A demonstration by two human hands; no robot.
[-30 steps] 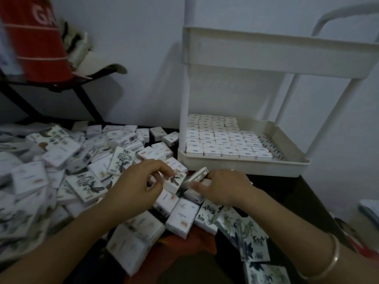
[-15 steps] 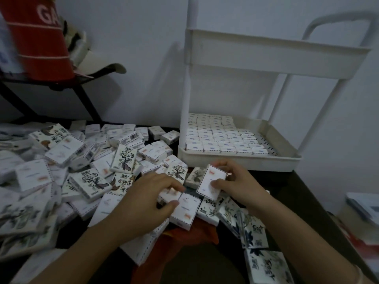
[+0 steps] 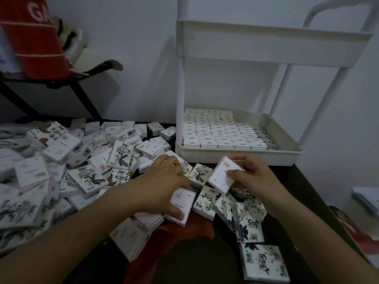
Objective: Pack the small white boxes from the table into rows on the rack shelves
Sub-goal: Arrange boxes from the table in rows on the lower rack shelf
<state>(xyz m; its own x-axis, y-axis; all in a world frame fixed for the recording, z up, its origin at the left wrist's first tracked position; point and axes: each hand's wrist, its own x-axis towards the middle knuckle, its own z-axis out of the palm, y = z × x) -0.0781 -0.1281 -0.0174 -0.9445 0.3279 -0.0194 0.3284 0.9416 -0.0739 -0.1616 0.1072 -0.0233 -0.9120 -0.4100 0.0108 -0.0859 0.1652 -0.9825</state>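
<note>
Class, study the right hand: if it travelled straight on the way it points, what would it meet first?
Probably the front wall of the rack's lower shelf, near its left corner; the right hand and the white box it grips point there, though depth is unclear.

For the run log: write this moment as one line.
phase: picking | left hand: grips near box | right hand: pinches tilted box | lower shelf: rows partly filled

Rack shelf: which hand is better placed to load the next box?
Right. The right hand holds a tilted box just before the shelf; the left hand holds a lower box farther back.
</note>
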